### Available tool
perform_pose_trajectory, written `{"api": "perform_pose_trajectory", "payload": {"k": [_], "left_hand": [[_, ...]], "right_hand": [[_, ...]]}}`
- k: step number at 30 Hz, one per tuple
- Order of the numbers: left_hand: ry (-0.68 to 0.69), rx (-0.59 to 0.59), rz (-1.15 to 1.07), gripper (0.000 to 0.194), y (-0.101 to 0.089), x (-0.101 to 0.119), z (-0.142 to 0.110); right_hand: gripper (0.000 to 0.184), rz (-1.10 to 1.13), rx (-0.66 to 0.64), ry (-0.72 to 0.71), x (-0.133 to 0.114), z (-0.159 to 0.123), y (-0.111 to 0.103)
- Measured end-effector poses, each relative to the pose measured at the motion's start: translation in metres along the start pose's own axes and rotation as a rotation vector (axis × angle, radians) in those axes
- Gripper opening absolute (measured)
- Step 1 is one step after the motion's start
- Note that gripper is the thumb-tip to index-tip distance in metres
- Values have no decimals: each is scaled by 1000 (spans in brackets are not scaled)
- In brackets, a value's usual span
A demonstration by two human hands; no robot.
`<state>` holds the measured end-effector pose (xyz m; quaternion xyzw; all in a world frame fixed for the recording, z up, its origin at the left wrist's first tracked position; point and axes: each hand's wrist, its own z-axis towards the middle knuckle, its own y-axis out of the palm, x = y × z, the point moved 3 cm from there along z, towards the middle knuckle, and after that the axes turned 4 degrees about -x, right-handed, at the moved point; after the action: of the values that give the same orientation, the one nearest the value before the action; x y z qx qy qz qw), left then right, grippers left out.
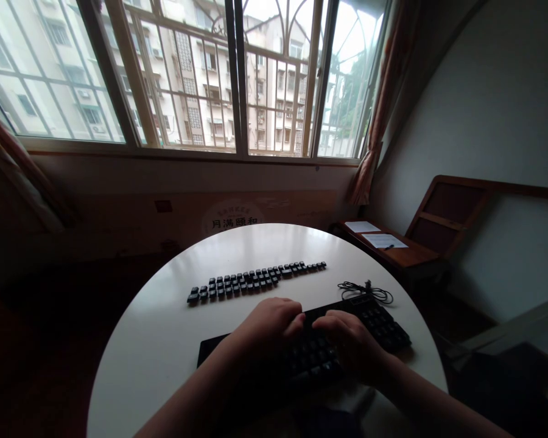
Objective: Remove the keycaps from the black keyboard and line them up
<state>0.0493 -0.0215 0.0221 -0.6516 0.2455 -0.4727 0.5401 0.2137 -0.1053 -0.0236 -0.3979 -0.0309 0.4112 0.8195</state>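
A black keyboard (310, 365) lies on the round white table in front of me. Over its upper middle is my left hand (276, 316), fingers curled inward; whether a small thing sits in them is hidden. My right hand (344, 337) is just to the right, above the keys, thumb and fingers drawn together, and its grasp is too dark to make out. A narrow gap separates the two hands. Loose black keycaps (251, 283) stand in slanting rows beyond the keyboard. My forearms hide part of the keyboard's left and near side.
The keyboard's coiled cable (368, 293) rests behind its right end. The white table (141, 340) has a curved edge. A wooden chair (420, 255) at the right bears paper sheets (383, 241) and a pen. Behind the table are a wall and a barred window (274, 97).
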Motion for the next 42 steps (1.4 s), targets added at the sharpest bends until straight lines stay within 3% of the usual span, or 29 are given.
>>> {"api": "perform_pose_trajectory", "payload": {"k": [7,19,28,32,35,38,42], "left_hand": [[24,-7,21,22,2,2,0],[71,-6,27,24,9,-1,-1],[102,-8,28,27,11,-1,-1],[99,59,46,32,11,-7,0],[45,102,60,37,10,-13,1],[18,75,74,34,10,-14,1],[28,9,67,29,9,-11,0]], "right_hand": [[26,48,-6,36,2,-2,5],[16,-19,-21,158,10,-6,9],[13,-60,-58,122,9,-1,7],[13,-70,-67,111,11,3,0],[12,-99,-24,122,16,15,-13],[14,-133,-17,155,23,42,-29],[14,-120,-116,161,37,93,-36]]}}
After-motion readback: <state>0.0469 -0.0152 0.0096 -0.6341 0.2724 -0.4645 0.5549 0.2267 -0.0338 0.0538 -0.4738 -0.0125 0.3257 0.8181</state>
